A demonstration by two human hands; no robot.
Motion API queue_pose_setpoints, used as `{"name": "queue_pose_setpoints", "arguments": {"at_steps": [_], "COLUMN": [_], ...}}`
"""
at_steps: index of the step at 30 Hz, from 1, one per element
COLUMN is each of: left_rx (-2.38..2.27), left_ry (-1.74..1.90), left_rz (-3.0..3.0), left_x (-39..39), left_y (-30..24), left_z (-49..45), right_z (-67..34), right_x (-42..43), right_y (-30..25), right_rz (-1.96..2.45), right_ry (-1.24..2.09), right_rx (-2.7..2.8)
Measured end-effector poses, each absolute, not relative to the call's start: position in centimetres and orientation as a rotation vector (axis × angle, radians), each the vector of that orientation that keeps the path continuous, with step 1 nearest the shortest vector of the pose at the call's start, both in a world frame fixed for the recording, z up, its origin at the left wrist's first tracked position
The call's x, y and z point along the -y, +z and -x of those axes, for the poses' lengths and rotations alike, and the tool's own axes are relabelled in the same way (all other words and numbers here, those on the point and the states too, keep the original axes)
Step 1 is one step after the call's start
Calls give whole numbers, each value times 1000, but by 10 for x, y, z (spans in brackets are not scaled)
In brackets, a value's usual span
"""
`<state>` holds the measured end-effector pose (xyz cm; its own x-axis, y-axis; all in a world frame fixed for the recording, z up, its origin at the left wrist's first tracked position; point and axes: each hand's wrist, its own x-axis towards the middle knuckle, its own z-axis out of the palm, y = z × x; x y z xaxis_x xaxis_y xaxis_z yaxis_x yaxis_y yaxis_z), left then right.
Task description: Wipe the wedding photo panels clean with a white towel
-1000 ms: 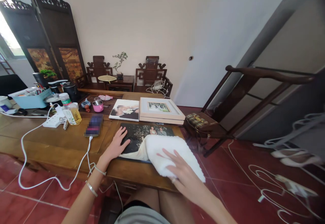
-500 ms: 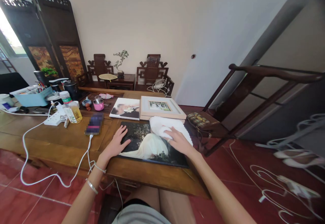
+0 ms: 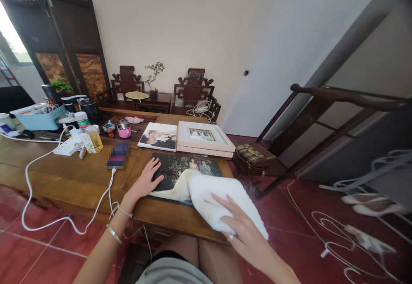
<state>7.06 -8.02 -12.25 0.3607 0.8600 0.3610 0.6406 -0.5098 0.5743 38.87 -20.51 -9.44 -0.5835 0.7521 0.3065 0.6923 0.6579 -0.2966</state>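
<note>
A large dark photo print (image 3: 180, 170) lies flat near the front edge of the wooden table (image 3: 80, 176). My left hand (image 3: 146, 181) rests open on its left edge, fingers spread. My right hand (image 3: 238, 228) lies flat with fingers stretched out on a white towel (image 3: 222, 198) that covers the print's near right corner and hangs past the table edge. I wear bracelets on my left wrist and a ring on my right hand.
Behind the print lie a second photo (image 3: 158, 137) and a framed picture (image 3: 202, 137). A phone (image 3: 118, 155) on a white cable, a power strip (image 3: 68, 146), a bottle (image 3: 90, 137) and a pink cup (image 3: 124, 130) stand left. A wooden chair (image 3: 289, 138) stands right; cables trail on the red floor.
My right hand has pulled the towel from the print's far right corner back toward me to the near right corner. My left hand has stayed in place.
</note>
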Motion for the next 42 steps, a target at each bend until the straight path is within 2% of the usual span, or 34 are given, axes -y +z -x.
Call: {"name": "queue_pose_setpoints", "arguments": {"at_steps": [12, 16, 23, 26, 29, 37, 42], "left_rx": [-1299, -1318, -1337, -1335, -1331, -1305, -1337], "left_ry": [903, 907, 920, 924, 916, 896, 868], "left_rz": [-2325, -2301, -2289, -2306, -2324, -2323, -2273], "left_x": [79, 80, 81, 81, 82, 83, 83], "left_y": [-123, -121, -119, -119, -119, -117, -117], "left_z": [-68, -69, -72, -72, -72, -70, -71], "right_z": [-388, -385, -377, -376, -379, -372, -363], "right_x": [75, 91, 193, 210, 190, 73, 90], "right_y": [-101, -103, -93, -91, -93, -92, -95], "right_rz": [1266, 1245, 1161, 1116, 1154, 1261, 1258], "right_ry": [174, 159, 186, 226, 272, 253, 242], "right_rx": [2273, 2288, 2475, 2516, 2478, 2316, 2313]}}
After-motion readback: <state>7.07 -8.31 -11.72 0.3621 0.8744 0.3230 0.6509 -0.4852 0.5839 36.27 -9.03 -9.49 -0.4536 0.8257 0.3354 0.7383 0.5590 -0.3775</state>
